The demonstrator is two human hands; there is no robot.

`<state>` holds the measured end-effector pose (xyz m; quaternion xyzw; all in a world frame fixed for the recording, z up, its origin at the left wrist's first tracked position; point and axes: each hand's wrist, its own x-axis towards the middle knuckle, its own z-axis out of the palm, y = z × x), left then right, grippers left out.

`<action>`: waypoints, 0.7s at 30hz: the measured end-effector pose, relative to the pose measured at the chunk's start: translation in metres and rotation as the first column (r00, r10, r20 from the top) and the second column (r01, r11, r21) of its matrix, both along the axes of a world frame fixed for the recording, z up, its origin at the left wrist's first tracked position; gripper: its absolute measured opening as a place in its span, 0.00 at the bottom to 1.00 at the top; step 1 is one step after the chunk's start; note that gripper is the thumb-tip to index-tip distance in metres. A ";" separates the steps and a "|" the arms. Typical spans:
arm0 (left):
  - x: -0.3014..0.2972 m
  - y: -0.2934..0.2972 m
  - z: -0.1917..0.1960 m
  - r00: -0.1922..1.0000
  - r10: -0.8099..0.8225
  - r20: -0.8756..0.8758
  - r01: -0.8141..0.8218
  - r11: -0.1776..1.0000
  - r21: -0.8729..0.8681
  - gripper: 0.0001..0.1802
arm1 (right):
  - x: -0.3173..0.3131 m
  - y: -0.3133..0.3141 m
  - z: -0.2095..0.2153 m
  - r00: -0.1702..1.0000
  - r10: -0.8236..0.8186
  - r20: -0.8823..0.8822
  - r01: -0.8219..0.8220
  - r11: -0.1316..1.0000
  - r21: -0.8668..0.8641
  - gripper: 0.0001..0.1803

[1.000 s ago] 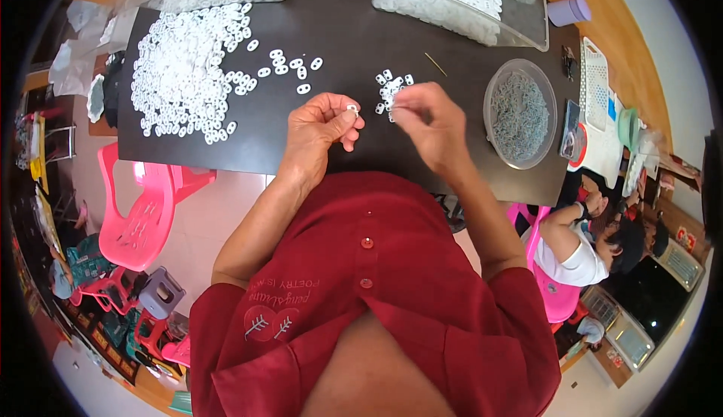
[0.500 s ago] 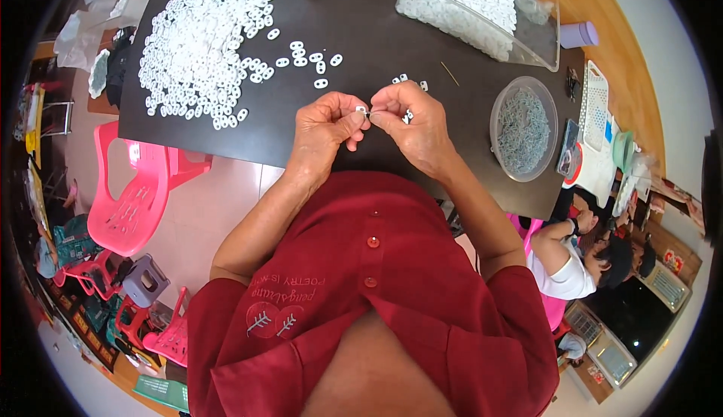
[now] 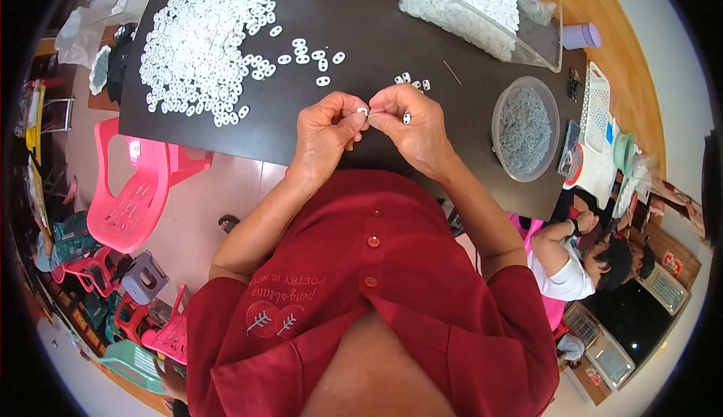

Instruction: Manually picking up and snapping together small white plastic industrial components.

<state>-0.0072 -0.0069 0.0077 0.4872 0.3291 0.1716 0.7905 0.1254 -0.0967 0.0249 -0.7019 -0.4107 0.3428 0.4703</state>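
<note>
My left hand (image 3: 325, 132) and my right hand (image 3: 413, 127) meet fingertip to fingertip above the near edge of a dark table (image 3: 376, 40). Between them they pinch a small white plastic piece (image 3: 363, 112). A second white piece (image 3: 407, 119) shows at my right hand's fingers. A big heap of the same white pieces (image 3: 199, 48) lies on the table to the left. A few loose ones (image 3: 315, 57) and a small cluster (image 3: 411, 80) lie just beyond my hands.
A clear tub of white pieces (image 3: 482, 6) stands at the back right, a round clear bowl of small grey metal parts (image 3: 525, 127) to the right. Pink plastic chairs (image 3: 132, 198) stand at the left. Another person (image 3: 580, 259) sits at lower right.
My right hand has come in from the small cluster of pieces to meet my left hand. Both hands now pinch together at one white piece.
</note>
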 end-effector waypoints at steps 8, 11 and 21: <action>-0.001 -0.011 0.002 0.995 0.081 -0.050 -0.074 0.989 0.131 0.03 | -0.014 0.002 -0.014 0.978 -0.062 -0.200 0.075 0.996 0.058 0.06; -0.002 -0.009 -0.003 0.991 0.093 -0.099 -0.077 0.985 0.154 0.03 | -0.019 0.007 -0.017 0.967 -0.092 -0.238 0.109 0.992 0.062 0.06; -0.009 -0.004 -0.006 0.985 0.169 -0.040 -0.171 0.983 -0.064 0.03 | -0.025 0.013 -0.027 0.913 -0.114 -0.391 0.151 0.987 0.063 0.05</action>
